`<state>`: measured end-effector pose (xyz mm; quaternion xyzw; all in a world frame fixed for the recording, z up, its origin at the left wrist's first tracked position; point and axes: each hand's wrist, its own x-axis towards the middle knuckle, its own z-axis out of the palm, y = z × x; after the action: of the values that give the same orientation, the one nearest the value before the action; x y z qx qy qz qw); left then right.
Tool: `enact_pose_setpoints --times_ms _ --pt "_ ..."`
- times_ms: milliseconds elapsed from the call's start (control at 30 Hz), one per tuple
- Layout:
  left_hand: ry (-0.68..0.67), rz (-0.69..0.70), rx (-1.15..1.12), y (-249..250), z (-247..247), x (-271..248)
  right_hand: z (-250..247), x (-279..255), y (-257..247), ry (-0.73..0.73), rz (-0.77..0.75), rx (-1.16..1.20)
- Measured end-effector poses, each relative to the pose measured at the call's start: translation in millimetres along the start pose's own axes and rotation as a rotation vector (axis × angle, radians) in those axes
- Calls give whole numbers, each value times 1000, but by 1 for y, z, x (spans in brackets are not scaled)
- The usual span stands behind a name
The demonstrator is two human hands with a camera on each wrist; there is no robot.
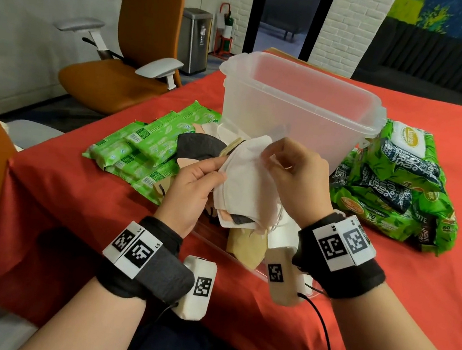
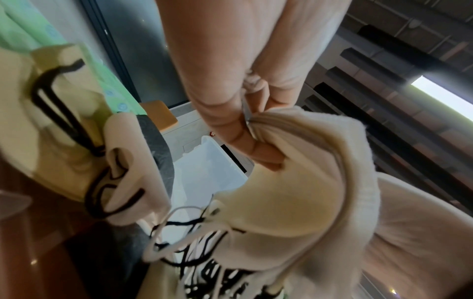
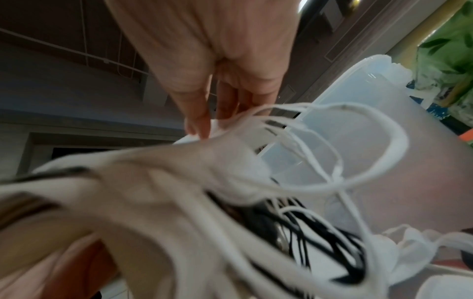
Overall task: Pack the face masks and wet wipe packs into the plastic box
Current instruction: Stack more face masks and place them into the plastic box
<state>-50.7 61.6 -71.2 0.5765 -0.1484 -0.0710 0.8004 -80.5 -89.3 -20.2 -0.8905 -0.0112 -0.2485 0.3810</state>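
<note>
Red-covered table [image 1: 429, 289]; orange office chair [image 1: 125, 73] off its left edge, steel bin [image 1: 194, 40] by the brick wall behind. Clear plastic box [image 1: 300, 107] upright mid-table, open-topped. Stack of face masks [image 1: 245, 188] held just in front of it: left hand [image 1: 192, 190] grips the stack's left edge, right hand [image 1: 297, 177] pinches the top white mask's upper corner. Light green wipe packs [image 1: 145, 146] left of box; dark green wipe packs [image 1: 393, 184] right, printed "100%" and "80".
</note>
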Motion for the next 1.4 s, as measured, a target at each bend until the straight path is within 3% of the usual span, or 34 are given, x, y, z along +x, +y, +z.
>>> enact_pose_setpoints --times_ms 100,433,567,1000,1100,1200,1333,1400 --pt "-5 11 28 1 2 0 2 -2 -2 -121 -37 -137" --pt "115 -1 -40 1 3 -2 13 -16 -22 -198 -66 -475" --pt "152 35 -81 5 3 -2 14 -14 -22 -178 -42 -448" --pt "197 -15 -50 -2 2 -1 23 -12 -26 -405 -97 -394" --pt "212 -22 -65 -1 0 -2 26 -11 -23 -360 -141 -343" --pt "220 -10 -73 -1 0 -2 28 -10 -18 -200 -182 -288" --pt "250 29 -53 1 3 -1 26 -8 -18 38 -65 -178" --pt "261 45 -44 1 3 -1 25 -8 -20 81 -67 -147"
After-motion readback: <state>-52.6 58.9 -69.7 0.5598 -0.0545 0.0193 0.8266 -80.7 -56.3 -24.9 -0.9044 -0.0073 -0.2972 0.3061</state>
